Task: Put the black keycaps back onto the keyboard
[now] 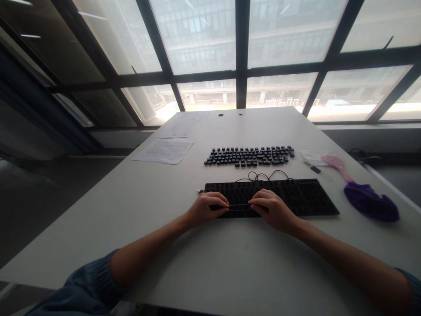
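Note:
A black keyboard base (304, 197) lies on the white table, its key area dark and without visible keycaps. Over its front left part, a long thin black bar (239, 206), which looks like a space bar key, spans between my hands. My left hand (210, 205) pinches the bar's left end between thumb and fingers. At the right end, the fingertips of my right hand (268, 205) are closed on it in the same way. Behind the base, loose black keycaps (250, 156) stand in several rows. A thin black cable (259, 176) curls between the keycaps and the base.
Right of the keyboard lie a small tool with a black handle (315, 169), a clear plastic bag (309, 156), a pink brush (337, 164) and a purple cloth (371, 202). Printed papers (164, 151) rest at the table's back left. Windows rise behind the table (131, 210).

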`<move>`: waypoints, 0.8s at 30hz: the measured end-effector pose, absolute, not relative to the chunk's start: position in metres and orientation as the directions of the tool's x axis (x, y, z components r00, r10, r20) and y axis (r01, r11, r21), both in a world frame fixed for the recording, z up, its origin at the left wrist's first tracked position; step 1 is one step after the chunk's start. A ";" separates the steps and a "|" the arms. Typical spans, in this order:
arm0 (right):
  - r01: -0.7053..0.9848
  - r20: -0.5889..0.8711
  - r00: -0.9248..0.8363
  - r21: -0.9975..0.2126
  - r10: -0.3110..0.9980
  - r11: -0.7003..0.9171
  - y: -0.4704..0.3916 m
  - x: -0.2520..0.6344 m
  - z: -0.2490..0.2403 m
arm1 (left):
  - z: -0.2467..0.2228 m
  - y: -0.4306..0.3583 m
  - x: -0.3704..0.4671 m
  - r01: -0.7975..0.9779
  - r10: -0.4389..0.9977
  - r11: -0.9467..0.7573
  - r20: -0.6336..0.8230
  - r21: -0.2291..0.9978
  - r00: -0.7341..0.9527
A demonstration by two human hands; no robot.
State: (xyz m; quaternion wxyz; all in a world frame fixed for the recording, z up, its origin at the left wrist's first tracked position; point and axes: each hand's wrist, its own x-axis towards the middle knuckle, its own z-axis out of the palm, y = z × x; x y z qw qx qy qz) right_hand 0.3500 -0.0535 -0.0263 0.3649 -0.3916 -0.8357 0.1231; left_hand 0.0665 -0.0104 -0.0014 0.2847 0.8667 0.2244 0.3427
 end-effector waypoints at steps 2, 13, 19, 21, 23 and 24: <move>0.569 0.517 -0.436 -0.476 0.737 0.671 -0.053 0.349 -0.027 | -0.002 -0.010 0.066 0.195 0.582 -0.738 0.464 0.646 0.668; 0.610 0.560 -0.509 -0.302 0.654 0.733 -0.055 0.347 -0.031 | -0.001 -0.008 0.066 0.208 0.520 -0.790 0.452 0.576 0.724; 0.600 0.559 -0.510 -0.314 0.654 0.736 -0.058 0.347 -0.031 | -0.004 -0.009 0.065 0.240 0.521 -0.796 0.428 0.556 0.738; 0.599 0.556 -0.510 -0.319 0.657 0.735 -0.058 0.347 -0.030 | -0.004 -0.009 0.065 0.258 0.529 -0.793 0.414 0.552 0.741; 0.600 0.549 -0.507 -0.328 0.665 0.729 -0.058 0.346 -0.029 | -0.004 -0.010 0.064 0.270 0.524 -0.802 0.410 0.533 0.747; 0.600 0.545 -0.504 -0.336 0.670 0.726 -0.059 0.346 -0.029 | -0.004 -0.010 0.065 0.271 0.517 -0.808 0.411 0.522 0.751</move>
